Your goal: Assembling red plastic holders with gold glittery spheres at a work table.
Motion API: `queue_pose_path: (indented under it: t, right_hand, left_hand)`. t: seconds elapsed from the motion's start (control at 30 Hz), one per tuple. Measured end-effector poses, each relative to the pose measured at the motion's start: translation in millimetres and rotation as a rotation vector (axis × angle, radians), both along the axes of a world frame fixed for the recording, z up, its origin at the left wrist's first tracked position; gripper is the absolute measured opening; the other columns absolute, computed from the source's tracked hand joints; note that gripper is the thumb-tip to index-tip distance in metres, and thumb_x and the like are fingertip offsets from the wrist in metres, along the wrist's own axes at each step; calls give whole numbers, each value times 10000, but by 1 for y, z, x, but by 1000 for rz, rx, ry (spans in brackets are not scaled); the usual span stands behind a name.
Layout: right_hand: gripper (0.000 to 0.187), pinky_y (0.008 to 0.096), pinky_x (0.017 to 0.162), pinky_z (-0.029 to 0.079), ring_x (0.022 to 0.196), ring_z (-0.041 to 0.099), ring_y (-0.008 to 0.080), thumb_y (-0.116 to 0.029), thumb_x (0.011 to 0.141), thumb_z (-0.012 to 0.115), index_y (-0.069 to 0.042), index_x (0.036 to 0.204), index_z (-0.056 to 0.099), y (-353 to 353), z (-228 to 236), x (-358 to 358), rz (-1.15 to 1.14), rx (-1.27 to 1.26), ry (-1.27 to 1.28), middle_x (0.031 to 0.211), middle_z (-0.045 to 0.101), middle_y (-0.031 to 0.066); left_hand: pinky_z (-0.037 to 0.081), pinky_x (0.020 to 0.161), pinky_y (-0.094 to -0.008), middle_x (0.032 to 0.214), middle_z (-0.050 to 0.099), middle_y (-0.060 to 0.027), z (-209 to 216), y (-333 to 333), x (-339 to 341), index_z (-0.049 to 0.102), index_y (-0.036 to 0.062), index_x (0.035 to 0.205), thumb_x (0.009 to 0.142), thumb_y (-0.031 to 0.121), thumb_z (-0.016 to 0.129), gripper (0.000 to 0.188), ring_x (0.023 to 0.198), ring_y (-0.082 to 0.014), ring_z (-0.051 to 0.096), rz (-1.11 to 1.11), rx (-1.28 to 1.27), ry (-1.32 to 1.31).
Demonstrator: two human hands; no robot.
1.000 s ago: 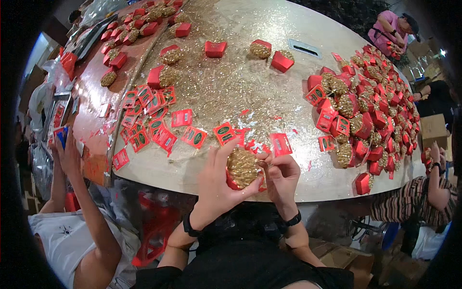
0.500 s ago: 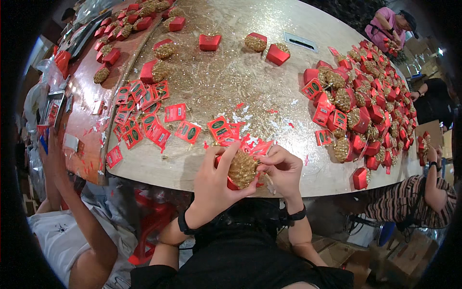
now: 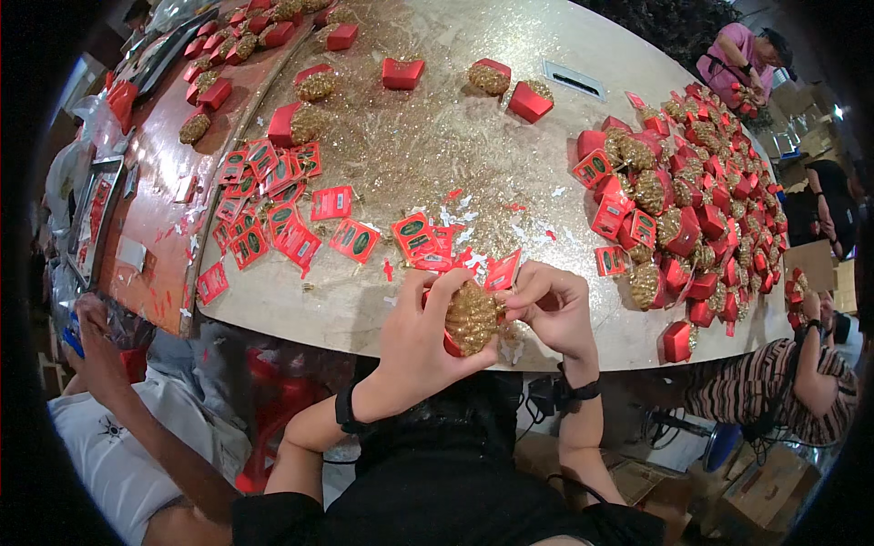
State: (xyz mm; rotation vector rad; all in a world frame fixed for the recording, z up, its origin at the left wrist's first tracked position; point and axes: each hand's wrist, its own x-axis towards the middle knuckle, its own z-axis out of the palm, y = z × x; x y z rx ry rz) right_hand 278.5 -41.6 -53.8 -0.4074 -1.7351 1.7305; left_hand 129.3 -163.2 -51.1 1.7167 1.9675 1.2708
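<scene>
My left hand [image 3: 417,335] is wrapped round a gold glittered ornament [image 3: 471,318] with a red part, held above the table's near edge. Thumb and fingers of my right hand [image 3: 560,308] are pinched together at the ornament's right side. What they pinch is too small to make out. A red tag [image 3: 503,271] shows just beyond the right fingertips; whether it is attached cannot be told. Several red tags with dark green ovals [image 3: 414,235] lie on the table past my hands, and a larger spread of tags [image 3: 284,218] lies to the left.
A big heap of red and gold ornaments [image 3: 696,209] covers the table's right side. Single ornaments [image 3: 401,73] stand farther back, near a socket panel [image 3: 574,80]. Gold glitter and paper scraps litter the tabletop [image 3: 437,118]. Co-workers are at left, right and far right.
My right hand has drawn slightly right, away from the ornament's middle, still pinching. The ornament stays in my left hand. At left, a co-worker's arm has come down.
</scene>
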Motion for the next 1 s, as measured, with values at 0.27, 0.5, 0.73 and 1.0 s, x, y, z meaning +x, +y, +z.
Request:
queue_pose_path:
  t: [0.27,0.5,0.73,1.0]
  right_hand:
    - [204,228,618,509,681,583,116,194,741,565,1,770,626,-1,-7,-12,-38,22,103,790,563,65]
    - [189,222,602,509,657,567,100,185,753,573,9,747,640,-4,-3,-9,-120,67,30,725,553,51]
    - [199,222,584,499,646,592,107,181,757,535,14,727,638,-5,8,-10,-191,80,-16,723,570,65]
    - [195,231,593,467,682,596,107,180,739,531,12,710,625,2,7,-2,-124,132,-104,716,585,61]
  left_hand:
    - [475,710,-386,1022,450,-145,5,4,1,458,83,1173,585,258,794,700,912,-303,533,38,6,-18]
    - [465,727,-391,1018,448,-152,2,4,3,438,81,1192,569,255,809,746,915,-312,521,56,-42,-24]
    - [443,781,-405,1031,444,-166,4,9,9,434,70,1196,556,212,818,760,941,-324,495,62,0,-12]
    - [436,776,-405,1040,436,-164,3,12,11,457,69,1206,560,247,820,762,937,-326,485,73,8,141]
